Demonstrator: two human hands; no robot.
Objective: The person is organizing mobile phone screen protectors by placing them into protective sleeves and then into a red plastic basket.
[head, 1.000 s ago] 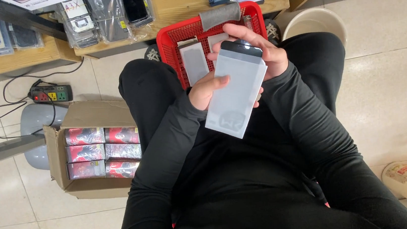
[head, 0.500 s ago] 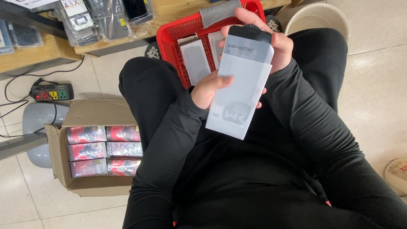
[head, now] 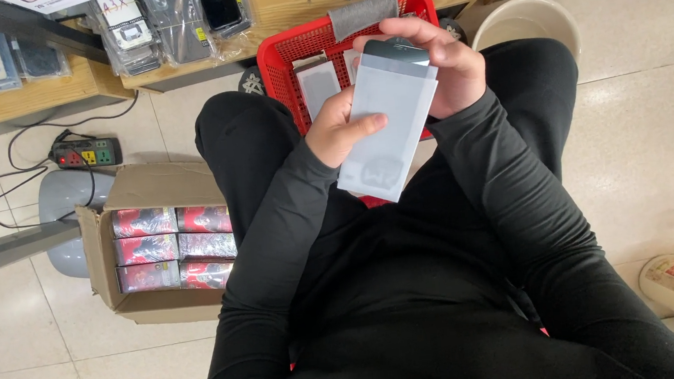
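- Frosted white plastic sleeve [head: 387,127] with a dark flat insert [head: 395,47] peeking out of its top end, held up over the person's lap, right in front of the red basket [head: 279,63].
- Left hand [head: 337,130] is closed on the sleeve's left edge, thumb across the front face, fingers hidden behind it.
- Right hand [head: 447,67] is wrapped round the top right corner, fingertips curled over the dark end of the insert.
- My guess on handling: light and thin, the sleeve floppy by itself but stiffened by whatever flat piece sits inside. Looks slick, so a pinch on the long edges seems safer than pressing on the face. If that insert is glass it's probably fragile, so no bending.
- More grey-white packs [head: 317,87] lie in the basket, which sits by the person's knees at the edge of the wooden shelf [head: 286,5].
- Cardboard box [head: 154,256] of red packets sits on the floor to the left.
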